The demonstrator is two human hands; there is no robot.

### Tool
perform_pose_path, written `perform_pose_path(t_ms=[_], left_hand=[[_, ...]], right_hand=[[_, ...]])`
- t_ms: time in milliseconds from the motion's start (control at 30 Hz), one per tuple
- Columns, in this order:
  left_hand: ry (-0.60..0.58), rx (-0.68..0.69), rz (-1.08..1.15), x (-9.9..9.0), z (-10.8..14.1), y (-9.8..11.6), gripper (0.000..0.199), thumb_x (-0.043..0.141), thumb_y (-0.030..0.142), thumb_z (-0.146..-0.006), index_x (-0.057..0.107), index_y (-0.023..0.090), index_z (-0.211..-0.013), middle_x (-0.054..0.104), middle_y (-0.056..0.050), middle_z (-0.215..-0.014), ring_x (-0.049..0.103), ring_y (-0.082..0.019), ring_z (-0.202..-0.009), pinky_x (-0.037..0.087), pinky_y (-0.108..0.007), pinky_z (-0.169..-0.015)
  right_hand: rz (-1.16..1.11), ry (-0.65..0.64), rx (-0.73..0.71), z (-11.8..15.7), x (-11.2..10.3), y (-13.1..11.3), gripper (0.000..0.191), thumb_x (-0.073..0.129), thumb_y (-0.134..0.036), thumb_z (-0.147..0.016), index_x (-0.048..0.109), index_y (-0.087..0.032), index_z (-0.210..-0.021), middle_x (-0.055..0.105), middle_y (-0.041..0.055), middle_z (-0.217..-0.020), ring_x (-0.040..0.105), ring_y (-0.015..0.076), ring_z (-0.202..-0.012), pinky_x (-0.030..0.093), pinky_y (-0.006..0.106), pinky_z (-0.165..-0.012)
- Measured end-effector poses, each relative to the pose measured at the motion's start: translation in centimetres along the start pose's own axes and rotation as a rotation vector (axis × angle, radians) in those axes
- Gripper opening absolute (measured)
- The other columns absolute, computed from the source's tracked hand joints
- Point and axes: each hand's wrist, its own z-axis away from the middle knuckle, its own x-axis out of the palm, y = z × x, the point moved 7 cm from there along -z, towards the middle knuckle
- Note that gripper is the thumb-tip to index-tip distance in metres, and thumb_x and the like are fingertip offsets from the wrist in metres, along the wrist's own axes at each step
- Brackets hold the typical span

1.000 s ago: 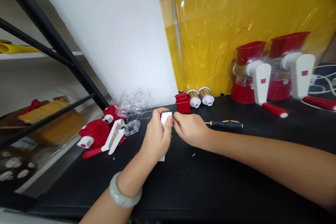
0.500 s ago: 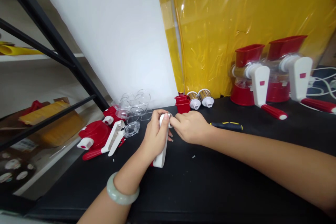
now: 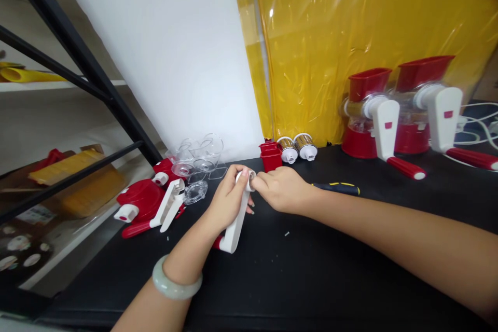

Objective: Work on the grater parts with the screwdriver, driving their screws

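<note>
My left hand [image 3: 229, 198] is wrapped round the round end of a white crank handle [image 3: 238, 225], whose arm slants down to a red grip [image 3: 217, 243]. My right hand [image 3: 280, 187] is closed, its fingertips at the open socket of that round end. Whatever lies between those fingertips is hidden. Behind my right wrist lies a dark blue and yellow tool handle [image 3: 337, 188], its other end out of sight. A small screw-like piece [image 3: 287, 234] lies on the black table [image 3: 311, 280].
On the left are red bases [image 3: 144, 199], another white crank handle [image 3: 171, 206] and clear plastic parts [image 3: 200, 158]. At the back stand red hoppers [image 3: 271, 156] beside metal grater drums [image 3: 305, 146]. Two assembled rotary graters [image 3: 361, 137] stand right. A black shelf frame [image 3: 112, 106] edges the left.
The crank handle has tilted, its lower end swinging left and slightly toward me, so more red grip shows. My left wrist has shifted a little left; my right hand stays at the socket.
</note>
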Motion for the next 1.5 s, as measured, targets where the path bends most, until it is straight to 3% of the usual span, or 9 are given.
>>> perform_pose_path(t_ms=[167, 367, 567, 800, 967, 1067, 1133, 1333, 1500], left_hand=[[0.001, -0.026, 0.042, -0.2, -0.1, 0.0, 0.045, 0.054, 0.064, -0.086, 0.052, 0.021, -0.102, 0.057, 0.002, -0.069, 0.059, -0.014, -0.050, 0.055, -0.029, -0.043], [0.060, 0.008, 0.036, -1.6, -0.5, -0.1, 0.047, 0.051, 0.065, -0.087, 0.055, 0.021, -0.104, 0.059, 0.001, -0.064, 0.060, -0.015, -0.051, 0.055, -0.029, -0.046], [0.098, 0.100, 0.096, -2.1, -0.3, 1.1, 0.052, 0.053, 0.069, -0.084, 0.057, 0.021, -0.104, 0.058, 0.001, -0.065, 0.059, -0.015, -0.053, 0.053, -0.026, -0.047], [0.113, 0.217, -0.156, -2.2, -0.2, 1.5, 0.043, 0.052, 0.059, -0.089, 0.057, 0.020, -0.108, 0.059, 0.000, -0.070, 0.061, -0.015, -0.057, 0.053, -0.026, -0.050], [0.097, 0.294, -0.303, -2.5, -0.4, 1.3, 0.039, 0.053, 0.053, -0.091, 0.059, 0.019, -0.109, 0.062, -0.003, -0.076, 0.062, -0.016, -0.058, 0.054, -0.028, -0.052], [0.105, 0.307, -0.334, -2.7, -0.5, 1.2, 0.040, 0.047, 0.053, -0.094, 0.058, 0.019, -0.112, 0.061, -0.003, -0.078, 0.064, -0.017, -0.060, 0.055, -0.029, -0.055], [0.110, 0.315, -0.358, -2.8, -0.5, 1.3, 0.039, 0.046, 0.052, -0.095, 0.058, 0.019, -0.113, 0.062, -0.003, -0.079, 0.064, -0.017, -0.061, 0.055, -0.030, -0.057], [0.113, 0.276, -0.348, -2.8, -0.7, 1.0, 0.041, 0.047, 0.053, -0.093, 0.060, 0.019, -0.112, 0.063, -0.004, -0.083, 0.064, -0.016, -0.062, 0.055, -0.028, -0.057], [0.196, 0.226, 0.097, -3.9, -0.9, 0.9, 0.048, 0.049, 0.060, -0.089, 0.060, 0.017, -0.104, 0.059, -0.001, -0.072, 0.058, -0.014, -0.054, 0.051, -0.026, -0.045]], right_hand=[[-0.015, -0.009, 0.025, 0.1, 0.2, 0.0, 0.022, 0.039, -0.015, -0.095, 0.054, -0.013, -0.110, 0.068, 0.0092, -0.084, 0.062, 0.0214, -0.066, 0.023, 0.033, -0.054], [-0.180, -0.105, 0.151, -0.2, 0.2, 1.9, 0.020, 0.037, -0.022, -0.101, 0.055, -0.014, -0.103, 0.066, 0.0066, -0.079, 0.058, 0.0199, -0.064, 0.027, 0.032, -0.053], [-0.369, -0.209, -0.033, 1.1, 0.8, 1.2, 0.016, 0.048, -0.021, -0.098, 0.061, -0.017, -0.090, 0.063, 0.0079, -0.093, 0.054, 0.0220, -0.089, 0.043, 0.033, -0.078], [-0.454, -0.271, 0.059, 3.0, 0.0, 1.1, 0.013, 0.059, -0.024, -0.093, 0.068, -0.017, -0.101, 0.063, 0.0107, -0.103, 0.055, 0.0251, -0.101, 0.048, 0.039, -0.090], [-0.374, -0.283, 0.262, 6.7, -2.0, 5.7, 0.035, 0.063, -0.040, -0.090, 0.064, -0.019, -0.118, 0.063, 0.0138, -0.114, 0.058, 0.0296, -0.106, 0.050, 0.044, -0.088], [-0.191, -0.382, 0.485, 11.3, -1.3, 9.6, 0.044, 0.067, -0.050, -0.083, 0.067, -0.017, -0.114, 0.064, 0.0161, -0.106, 0.059, 0.0355, -0.102, 0.052, 0.046, -0.079], [-0.172, -0.430, 0.534, 13.7, -0.4, 10.8, 0.042, 0.066, -0.051, -0.083, 0.068, -0.016, -0.108, 0.063, 0.0162, -0.101, 0.060, 0.0351, -0.098, 0.051, 0.045, -0.078], [-0.210, -0.321, 0.418, 13.9, 0.0, 10.2, 0.019, 0.054, -0.035, -0.094, 0.062, -0.018, -0.095, 0.064, 0.0125, -0.095, 0.062, 0.0277, -0.089, 0.048, 0.038, -0.076], [-0.311, -0.071, 0.539, 13.8, -2.8, 10.6, 0.024, 0.050, -0.041, -0.095, 0.059, -0.020, -0.101, 0.069, 0.0066, -0.088, 0.065, 0.0215, -0.073, 0.048, 0.032, -0.065]])
